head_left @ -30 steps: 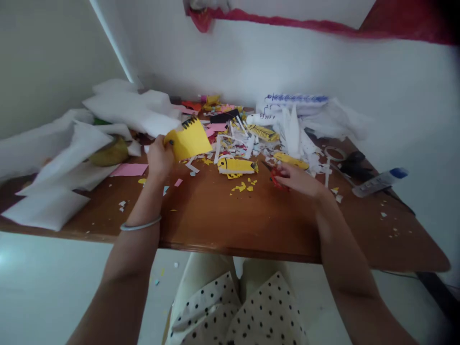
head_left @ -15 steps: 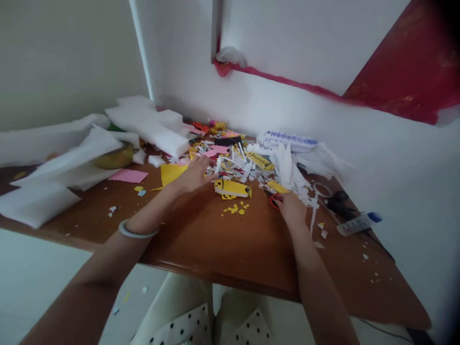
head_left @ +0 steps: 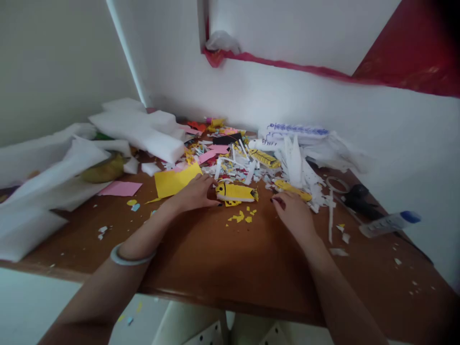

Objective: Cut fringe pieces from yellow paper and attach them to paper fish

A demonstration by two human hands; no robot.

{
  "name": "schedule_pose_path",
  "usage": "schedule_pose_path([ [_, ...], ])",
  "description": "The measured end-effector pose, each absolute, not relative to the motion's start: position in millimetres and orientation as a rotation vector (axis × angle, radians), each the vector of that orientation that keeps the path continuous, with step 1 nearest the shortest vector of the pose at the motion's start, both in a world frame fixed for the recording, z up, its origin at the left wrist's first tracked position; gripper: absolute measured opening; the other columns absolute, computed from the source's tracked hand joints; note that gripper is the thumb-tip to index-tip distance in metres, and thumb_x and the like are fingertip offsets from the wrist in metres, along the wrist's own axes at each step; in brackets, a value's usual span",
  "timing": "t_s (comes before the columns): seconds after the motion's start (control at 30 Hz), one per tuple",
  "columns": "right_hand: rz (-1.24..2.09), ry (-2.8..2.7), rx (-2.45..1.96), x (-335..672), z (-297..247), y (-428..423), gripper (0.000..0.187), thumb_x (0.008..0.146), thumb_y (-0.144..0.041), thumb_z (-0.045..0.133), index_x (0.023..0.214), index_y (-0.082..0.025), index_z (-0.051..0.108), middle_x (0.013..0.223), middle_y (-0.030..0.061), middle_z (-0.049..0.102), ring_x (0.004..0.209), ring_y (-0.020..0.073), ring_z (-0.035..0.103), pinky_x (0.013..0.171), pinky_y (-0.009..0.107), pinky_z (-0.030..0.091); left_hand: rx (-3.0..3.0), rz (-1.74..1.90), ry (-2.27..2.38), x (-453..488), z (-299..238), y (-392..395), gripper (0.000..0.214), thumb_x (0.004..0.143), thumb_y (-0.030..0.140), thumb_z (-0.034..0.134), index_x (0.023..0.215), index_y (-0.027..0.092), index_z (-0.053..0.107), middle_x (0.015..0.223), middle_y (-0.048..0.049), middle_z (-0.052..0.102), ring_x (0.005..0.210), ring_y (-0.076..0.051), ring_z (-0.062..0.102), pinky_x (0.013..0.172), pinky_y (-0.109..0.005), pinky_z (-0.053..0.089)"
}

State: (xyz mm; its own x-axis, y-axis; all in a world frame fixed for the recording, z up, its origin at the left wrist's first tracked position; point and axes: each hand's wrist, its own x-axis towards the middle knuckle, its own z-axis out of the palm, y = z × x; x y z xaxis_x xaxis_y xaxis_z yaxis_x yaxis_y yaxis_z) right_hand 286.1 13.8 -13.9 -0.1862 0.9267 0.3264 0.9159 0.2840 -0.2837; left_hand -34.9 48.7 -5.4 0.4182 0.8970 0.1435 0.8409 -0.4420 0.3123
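Observation:
A yellow paper fish [head_left: 236, 192] with a white lower edge, a black-drawn eye and a tail lies on the brown table [head_left: 223, 254]. At its head end is my left hand [head_left: 196, 193], thumb and fingers parted around the left tip; whether they touch it is unclear. My right hand [head_left: 293, 211] hovers to the right of the fish, fingers loosely curved with a gap at the tips and nothing seen in them. Just behind that hand lies a yellow strip [head_left: 293, 190]. Small yellow scraps [head_left: 244, 215] are scattered in front of the fish.
White foam pieces [head_left: 138, 134] pile up at the left. Paper shreds [head_left: 233, 165] cover the back middle, near a striped yellow piece [head_left: 265, 158]. A yellow sheet [head_left: 176, 181] and a pink sheet [head_left: 120, 189] lie leftward. A glue bottle [head_left: 390, 224] lies at the right.
My right hand has let go of the red-handled scissors, which no longer show. My left hand has come down beside the fish's head. The camera view has shifted slightly.

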Motion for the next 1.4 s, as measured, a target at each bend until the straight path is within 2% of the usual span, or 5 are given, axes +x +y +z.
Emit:
schedule_pose_path([
  [0.27, 0.063, -2.085, -1.636, 285, -11, 11, 0.018, 0.092, -0.024, 0.050, 0.093, -0.018, 0.067, 0.093, 0.0079, 0.070, 0.093, 0.0247, 0.064, 0.081, 0.035, 0.047, 2.490, 0.532, 1.485, -24, -21, 55, 0.062, 0.075, 0.048, 0.071, 0.128, 0.019, 0.059, 0.123, -0.0132, 0.058, 0.118, -0.034, 0.051, 0.105, -0.048, 0.040],
  [0.57, 0.197, -2.018, -1.687, 291, -15, 17, 0.020, 0.089, -0.022, 0.053, 0.096, -0.019, 0.071, 0.098, 0.0085, 0.074, 0.092, 0.0242, 0.066, 0.082, 0.034, 0.048, 2.415, 0.865, 1.437, -20, -17, 53, 0.039, 0.076, 0.038, 0.070, 0.110, 0.020, 0.062, 0.112, -0.0085, 0.061, 0.110, -0.029, 0.053, 0.102, -0.045, 0.041],
  [0.97, 0.815, -1.937, -1.374, 275, -28, 14, 0.019, 0.087, -0.020, 0.059, 0.100, -0.020, 0.074, 0.106, 0.0055, 0.075, 0.097, 0.0184, 0.068, 0.093, 0.035, 0.050, 1.910, 1.188, 1.197, -8, -12, 44, 0.042, 0.078, 0.033, 0.071, 0.115, 0.024, 0.054, 0.101, -0.0038, 0.072, 0.082, -0.016, 0.066, 0.071, -0.027, 0.048],
  [1.17, 1.068, -1.595, -1.300, 255, -36, 14, 0.045, 0.074, -0.023, 0.075, 0.117, -0.017, 0.064, 0.108, 0.0077, 0.073, 0.094, 0.0168, 0.068, 0.094, 0.037, 0.050, 1.859, 1.178, 1.148, 4, -12, 35, 0.043, 0.076, 0.034, 0.074, 0.113, 0.022, 0.053, 0.104, -0.0048, 0.072, 0.088, -0.017, 0.068, 0.067, -0.024, 0.049],
  [1.4, 1.093, -1.605, -1.192, 241, -32, 7, 0.029, 0.077, -0.027, 0.070, 0.106, -0.020, 0.067, 0.103, 0.0043, 0.073, 0.092, 0.0161, 0.067, 0.084, 0.031, 0.050, 1.679, 1.207, 1.048, 18, -16, 29, 0.044, 0.074, 0.037, 0.076, 0.106, 0.023, 0.050, 0.096, -0.0029, 0.072, 0.067, -0.012, 0.063, 0.054, -0.021, 0.043],
])
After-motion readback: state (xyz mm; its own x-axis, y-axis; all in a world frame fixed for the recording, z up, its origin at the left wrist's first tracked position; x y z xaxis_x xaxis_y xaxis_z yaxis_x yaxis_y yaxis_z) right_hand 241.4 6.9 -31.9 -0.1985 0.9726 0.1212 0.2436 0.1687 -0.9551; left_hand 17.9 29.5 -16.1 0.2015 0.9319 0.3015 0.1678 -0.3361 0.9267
